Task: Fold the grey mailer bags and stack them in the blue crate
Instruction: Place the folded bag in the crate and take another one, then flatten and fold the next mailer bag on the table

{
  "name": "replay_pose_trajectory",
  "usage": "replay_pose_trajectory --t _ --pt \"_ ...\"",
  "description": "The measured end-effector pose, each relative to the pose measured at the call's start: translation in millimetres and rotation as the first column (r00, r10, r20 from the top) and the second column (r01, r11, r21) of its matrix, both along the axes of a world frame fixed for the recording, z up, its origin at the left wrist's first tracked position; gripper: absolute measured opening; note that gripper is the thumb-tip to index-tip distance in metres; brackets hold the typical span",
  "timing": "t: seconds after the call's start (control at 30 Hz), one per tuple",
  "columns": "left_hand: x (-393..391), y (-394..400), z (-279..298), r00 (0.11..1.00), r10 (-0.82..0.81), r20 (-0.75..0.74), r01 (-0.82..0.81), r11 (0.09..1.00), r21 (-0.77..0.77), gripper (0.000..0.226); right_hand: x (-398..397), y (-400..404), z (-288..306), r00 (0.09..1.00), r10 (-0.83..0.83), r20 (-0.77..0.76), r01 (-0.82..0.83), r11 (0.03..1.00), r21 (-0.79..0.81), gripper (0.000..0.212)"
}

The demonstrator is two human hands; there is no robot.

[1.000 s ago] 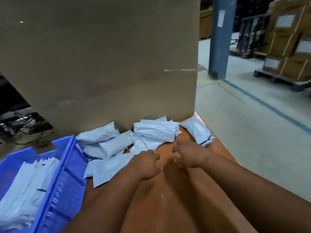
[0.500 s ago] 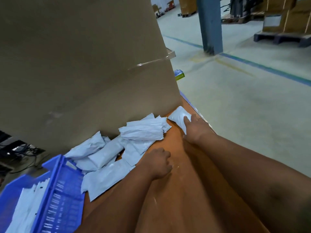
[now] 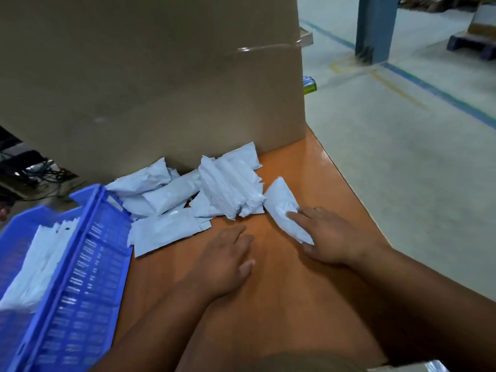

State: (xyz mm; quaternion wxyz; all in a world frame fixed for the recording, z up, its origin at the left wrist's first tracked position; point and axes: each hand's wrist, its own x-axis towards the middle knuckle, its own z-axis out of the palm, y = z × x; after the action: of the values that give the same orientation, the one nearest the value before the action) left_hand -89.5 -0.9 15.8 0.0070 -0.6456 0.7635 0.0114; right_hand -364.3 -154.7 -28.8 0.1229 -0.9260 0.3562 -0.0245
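Hands are working at the orange desk: the right hand is pressing flat fingers on one grey mailer bag, likely steadying it for folding; the left hand is resting relaxed and empty. Folded bags are sitting in the blue crate, which is partly cut off.

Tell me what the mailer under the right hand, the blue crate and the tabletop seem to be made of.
Mailer bag: thin plastic film by its look, pale grey, slightly glossy, creased and crinkled.
Blue crate: moulded rigid plastic, with a slotted lattice wall.
Tabletop: smooth orange surface with a soft sheen, possibly laminate or painted board; I cannot tell which.
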Motion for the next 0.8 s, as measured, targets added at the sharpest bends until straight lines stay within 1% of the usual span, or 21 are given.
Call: replay_pose_trajectory --t 0.07,0.13,0.2,0.27,0.33,0.4,0.47,0.53,0.57,0.63,0.7,0.73,0.8 --pt "2.5 22.0 -7.8 1.0 -0.003 -0.022 0.001 0.997 -0.082 0.062 0.9 18.2 1.3 0.996 0.089 -0.008 -0.088 0.996 0.024 0.082" --pt "3.9 42.8 -11.7 0.999 0.019 -0.046 -0.024 0.992 -0.121 0.063 5.4 33.1 3.6 0.984 0.177 0.0 -0.176 0.982 0.061 0.082" --pt "7.1 62.3 -14.0 0.997 0.036 -0.074 -0.047 0.988 -0.147 0.066 10.7 47.7 5.4 0.962 0.273 0.015 -0.274 0.96 0.067 0.082" --pt "13.1 81.0 -17.4 0.992 0.072 -0.099 -0.086 0.986 -0.143 0.07 14.1 62.6 8.3 0.929 0.367 0.046 -0.37 0.926 0.075 0.082" --pt "19.8 99.9 -22.3 0.985 0.105 -0.138 -0.122 0.985 -0.12 0.075 14.9 79.8 13.4 0.896 0.436 0.08 -0.443 0.888 0.121 0.082" --pt "24.3 119.6 -26.0 0.979 0.069 -0.192 -0.101 0.982 -0.161 0.082 14.5 97.2 16.4 0.864 0.495 0.09 -0.503 0.847 0.17 0.082" --pt "24.8 137.7 -26.9 0.977 -0.021 -0.211 -0.026 0.975 -0.22 0.087 20.2 113.9 16.1 0.833 0.549 0.063 -0.551 0.814 0.184 0.083" --pt "24.5 152.2 -28.6 0.979 -0.08 -0.185 0.042 0.979 -0.201 0.087 38.5 127.5 15.1 0.807 0.589 0.052 -0.587 0.789 0.179 0.085" --pt "25.3 157.9 -31.4 0.984 -0.081 -0.16 0.053 0.984 -0.173 0.087 50.6 131.9 14.2 0.796 0.604 0.046 -0.603 0.781 0.164 0.085" --pt "31.7 166.3 -39.8 0.996 -0.027 -0.085 0.016 0.993 -0.119 0.085 74.9 140.3 15.3 0.782 0.623 0.029 -0.621 0.775 0.12 0.085" --pt "44.2 175.6 -49.9 0.997 0.065 -0.03 -0.067 0.996 -0.066 0.083 91.8 144.2 18.1 0.786 0.618 0.016 -0.617 0.781 0.098 0.08" --pt "51.5 181.1 -55.1 0.995 0.098 -0.027 -0.099 0.994 -0.051 0.082 96.5 144.5 19.9 0.795 0.606 0.023 -0.605 0.789 0.106 0.074" --pt "62.1 189.4 -63.8 0.993 0.114 -0.045 -0.116 0.991 -0.065 0.08 102.3 141.0 25.0 0.823 0.562 0.082 -0.568 0.814 0.124 0.063"
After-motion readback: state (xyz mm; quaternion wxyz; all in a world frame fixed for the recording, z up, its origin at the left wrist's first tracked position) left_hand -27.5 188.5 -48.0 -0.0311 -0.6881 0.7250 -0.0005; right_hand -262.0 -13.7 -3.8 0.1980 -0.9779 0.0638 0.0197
